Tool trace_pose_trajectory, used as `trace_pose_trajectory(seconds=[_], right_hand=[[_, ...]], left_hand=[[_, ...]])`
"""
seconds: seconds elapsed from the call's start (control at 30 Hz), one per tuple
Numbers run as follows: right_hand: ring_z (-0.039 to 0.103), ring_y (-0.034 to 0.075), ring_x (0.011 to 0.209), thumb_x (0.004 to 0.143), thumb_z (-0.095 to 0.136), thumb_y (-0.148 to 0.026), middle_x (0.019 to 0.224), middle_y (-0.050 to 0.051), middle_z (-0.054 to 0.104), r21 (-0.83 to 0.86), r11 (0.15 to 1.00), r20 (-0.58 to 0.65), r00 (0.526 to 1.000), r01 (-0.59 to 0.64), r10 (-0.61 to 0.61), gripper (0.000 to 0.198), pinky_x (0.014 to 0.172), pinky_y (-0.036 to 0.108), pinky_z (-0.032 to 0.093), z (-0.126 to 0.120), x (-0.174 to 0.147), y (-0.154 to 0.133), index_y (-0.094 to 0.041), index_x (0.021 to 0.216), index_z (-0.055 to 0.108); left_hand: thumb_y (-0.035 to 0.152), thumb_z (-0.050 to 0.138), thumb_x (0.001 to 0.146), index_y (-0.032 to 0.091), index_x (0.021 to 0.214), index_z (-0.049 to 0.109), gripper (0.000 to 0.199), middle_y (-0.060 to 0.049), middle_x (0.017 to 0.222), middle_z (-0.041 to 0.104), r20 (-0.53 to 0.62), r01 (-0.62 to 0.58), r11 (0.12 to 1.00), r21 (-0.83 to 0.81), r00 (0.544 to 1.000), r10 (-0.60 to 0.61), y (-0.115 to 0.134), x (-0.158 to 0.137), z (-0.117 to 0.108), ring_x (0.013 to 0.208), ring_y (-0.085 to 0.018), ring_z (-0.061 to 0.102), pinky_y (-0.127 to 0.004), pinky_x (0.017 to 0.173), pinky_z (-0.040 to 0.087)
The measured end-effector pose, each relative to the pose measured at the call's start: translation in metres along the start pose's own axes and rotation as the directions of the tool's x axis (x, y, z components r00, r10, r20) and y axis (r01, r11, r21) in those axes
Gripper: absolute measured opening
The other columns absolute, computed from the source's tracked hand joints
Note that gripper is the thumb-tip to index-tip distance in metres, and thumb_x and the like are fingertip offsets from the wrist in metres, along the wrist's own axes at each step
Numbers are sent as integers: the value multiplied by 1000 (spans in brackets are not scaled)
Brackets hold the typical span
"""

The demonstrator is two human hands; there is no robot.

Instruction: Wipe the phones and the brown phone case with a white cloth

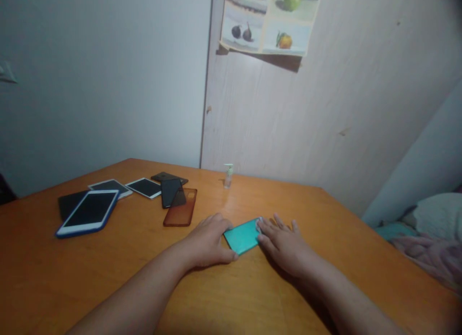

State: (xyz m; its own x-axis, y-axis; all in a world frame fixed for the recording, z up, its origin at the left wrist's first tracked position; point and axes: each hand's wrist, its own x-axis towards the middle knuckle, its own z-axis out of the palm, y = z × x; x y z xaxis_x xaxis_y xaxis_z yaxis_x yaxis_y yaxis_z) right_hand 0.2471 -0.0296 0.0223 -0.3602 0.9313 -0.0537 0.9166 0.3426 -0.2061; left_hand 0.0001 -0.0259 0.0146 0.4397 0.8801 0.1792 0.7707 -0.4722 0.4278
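Observation:
A flat teal rectangle about the size of a phone (243,236) lies on the wooden table in front of me; whether it is a phone or only its case I cannot tell. My left hand (209,241) grips its left end, thumb along the near edge and fingers at the far corner. At the right end, my right hand (287,243) presses a small whitish piece, perhaps cloth (258,224), onto the teal surface. It is mostly hidden under the fingers. Two of that hand's fingers stick out apart from the rest.
On the table's left side lie a tablet in a blue case (90,212), a white tablet (144,187), a dark phone (169,193) and a reddish-brown phone case (180,213). A small clear pump bottle (228,176) stands near the back edge. Bedding (433,229) is at right.

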Motion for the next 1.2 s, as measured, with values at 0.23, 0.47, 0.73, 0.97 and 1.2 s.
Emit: trace_pose_trajectory(seconds=[0.23,0.47,0.73,0.97,1.2], right_hand=[[14,31,151,102,27,-54,161,0,30,183,922,83,929,341,-360,56,119,64,3,0,-10,-30,-34,154,31],[6,40,150,101,25,-57,162,2,26,43,997,-9,998,68,-68,62,113,73,-3,7,8,-8,-27,154,34],[7,35,151,101,19,-61,163,-2,23,154,934,80,938,323,-337,61,117,66,-4,4,2,-37,-34,156,25],[3,39,151,100,20,-63,163,1,23,78,982,43,984,170,-174,67,115,70,-4,4,7,-26,-29,156,27],[8,38,151,100,24,-63,161,2,29,76,980,36,982,182,-185,64,115,70,-3,3,3,-21,-31,155,30]], left_hand=[[51,73,70,25,99,66,39,-3,98,58,-2,-17,1000,5,1000,17,0,0,2,96,-24,57,-31,79,47],[55,79,63,25,106,64,54,-4,102,59,14,12,1000,-4,1000,-12,3,0,0,99,-27,58,-34,81,47],[47,74,67,21,114,57,56,-9,111,63,-28,1,999,-36,1000,-2,2,2,5,104,-29,60,-37,90,47],[51,77,63,23,115,57,63,-9,116,62,-30,14,1000,-10,999,-15,1,2,7,108,-30,58,-38,90,48],[52,76,64,22,122,56,68,-9,116,61,-40,5,1000,-8,999,-5,1,1,7,109,-30,58,-39,92,47]])
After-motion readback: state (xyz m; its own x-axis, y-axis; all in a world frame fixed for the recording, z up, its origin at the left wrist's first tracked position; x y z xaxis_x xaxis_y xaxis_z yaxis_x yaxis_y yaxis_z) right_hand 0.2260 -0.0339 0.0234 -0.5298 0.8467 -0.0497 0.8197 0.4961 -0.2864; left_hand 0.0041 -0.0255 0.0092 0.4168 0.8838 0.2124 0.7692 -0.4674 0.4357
